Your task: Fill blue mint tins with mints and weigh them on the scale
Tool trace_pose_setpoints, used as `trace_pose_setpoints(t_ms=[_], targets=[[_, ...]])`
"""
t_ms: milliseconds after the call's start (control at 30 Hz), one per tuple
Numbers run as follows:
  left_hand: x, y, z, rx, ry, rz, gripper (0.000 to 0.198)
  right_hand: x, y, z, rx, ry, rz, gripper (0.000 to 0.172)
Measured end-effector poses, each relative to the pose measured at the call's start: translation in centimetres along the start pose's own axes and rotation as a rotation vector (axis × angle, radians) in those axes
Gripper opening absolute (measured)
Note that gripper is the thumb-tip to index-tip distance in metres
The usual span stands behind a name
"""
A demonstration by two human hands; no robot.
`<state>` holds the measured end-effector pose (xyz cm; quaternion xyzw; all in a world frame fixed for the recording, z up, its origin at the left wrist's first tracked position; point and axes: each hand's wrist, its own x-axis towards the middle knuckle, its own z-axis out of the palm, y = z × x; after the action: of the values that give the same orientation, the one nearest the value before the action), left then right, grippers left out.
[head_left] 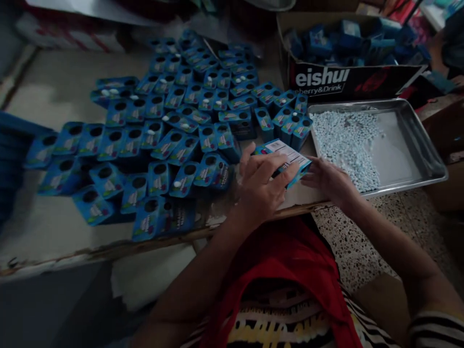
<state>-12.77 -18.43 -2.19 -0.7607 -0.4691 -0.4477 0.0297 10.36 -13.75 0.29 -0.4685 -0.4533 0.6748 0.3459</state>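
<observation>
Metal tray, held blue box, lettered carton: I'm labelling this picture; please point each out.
Metal tray (404, 150): head view, bare base.
Held blue box (287, 150): head view, white panel.
Lettered carton (354, 80): head view, front wall.

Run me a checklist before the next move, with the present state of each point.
1. Blue box held: ok, the left hand is over it.
2. Right hand gripping the box: cannot tell; its fingers are at the box's right end.
3. Tray close by: ok, just beyond the right hand.
4. White pellets in the tray: ok, heaped mostly toward its left side.
5. Tops of standing boxes free of white pieces: not ok, several have some.
</observation>
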Motion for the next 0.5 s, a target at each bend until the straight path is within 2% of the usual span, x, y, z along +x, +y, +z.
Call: trace_pose_setpoints(t_ms=[100,167,233,367,500], targets=[[0.4,-0.8,1.7,0.079,-0.036,-0.007,0.042,0.8,1.2,2.1,0.273,-0.005,0.110,0.033],[0.1,-1.4,2.5,0.109,-0.043,-0.101,0.039,1.3,1.4,2.3,0.343,-0.007,0.132,0.021],[-0.2,-1.8,2.9,0.090,-0.026,-0.227,0.035,1.6,1.3,2.0,0.358,-0.049,0.137,0.016],[-0.7,-1.7,2.8,-0.067,0.000,-0.432,0.026,2.0,0.6,0.9,0.220,-0.090,0.100,0.023],[-0.7,-0.9,3.2,-0.278,0.083,-0.635,0.037,2.3,-0.9,0.8,-0.128,-0.035,-0.109,0.030]])
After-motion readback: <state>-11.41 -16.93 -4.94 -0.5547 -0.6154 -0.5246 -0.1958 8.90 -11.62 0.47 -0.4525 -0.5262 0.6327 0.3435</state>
